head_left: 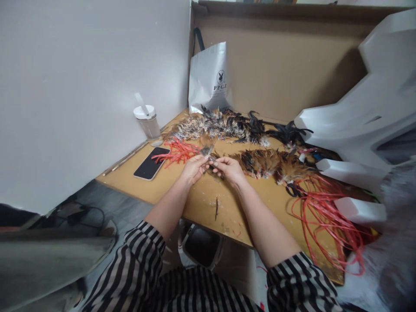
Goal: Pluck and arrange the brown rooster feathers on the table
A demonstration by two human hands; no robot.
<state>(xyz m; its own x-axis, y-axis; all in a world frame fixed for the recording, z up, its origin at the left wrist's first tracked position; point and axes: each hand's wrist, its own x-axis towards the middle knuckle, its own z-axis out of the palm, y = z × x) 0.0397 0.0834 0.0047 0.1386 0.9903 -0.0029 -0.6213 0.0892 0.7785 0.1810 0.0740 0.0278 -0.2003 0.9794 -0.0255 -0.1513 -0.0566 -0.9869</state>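
My left hand (195,168) is closed on the base of a small feather bunch (206,145), brown at the tips and grey lower down, pointing up. Fingertips pressed together, my right hand (230,170) meets it at the bunch's base. What the right fingers pinch is too small to make out. Just beyond the left hand lie cut red strips (180,151). To the right of my right hand is a row of brown and black feather bunches (266,164). A thin dark feather or sliver (216,208) lies on the yellowish tabletop (198,203) nearer me.
A phone (151,163) and a lidded cup (148,121) stand on the left. Behind lies a long feather row (224,123), backed by a silver bag (209,80). Long red strings (325,221) and black-handled scissors (293,189) lie right, near white foam (354,99).
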